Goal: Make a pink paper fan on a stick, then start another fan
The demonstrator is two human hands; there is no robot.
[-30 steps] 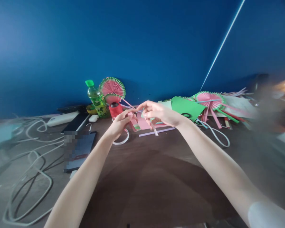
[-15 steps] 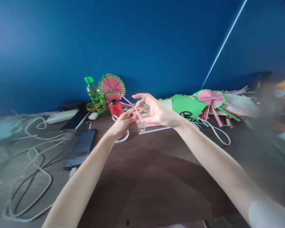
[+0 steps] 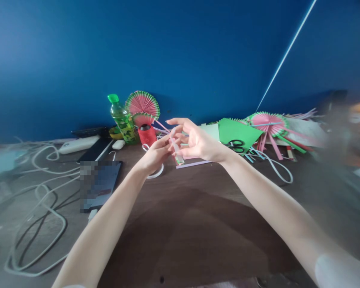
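My left hand (image 3: pixel 154 155) and my right hand (image 3: pixel 198 141) meet above the brown table (image 3: pixel 198 224), near its far side. Between them they pinch a narrow folded paper piece (image 3: pixel 177 151), pink with a green end, held nearly upright. The left fingers close on it from the left. On the right hand, thumb and lower fingers grip it while the upper fingers stretch out. A pale purple paper strip (image 3: pixel 193 163) lies on the table just under the hands, and a white ring of tape (image 3: pixel 156 173) lies beneath the left hand.
A red thread spool (image 3: pixel 147 135), a green bottle (image 3: pixel 122 119) and a pink-green paper fan (image 3: pixel 142 105) stand against the blue wall. Green paper (image 3: pixel 237 130), scissors (image 3: pixel 236 145) and more fans (image 3: pixel 267 124) lie right. A tablet (image 3: pixel 99 185) and white cables (image 3: pixel 39 208) lie left.
The folded paper piece has been turned from slanting low by the table to nearly upright between my fingers. Both hands have risen slightly and the right fingers have spread.
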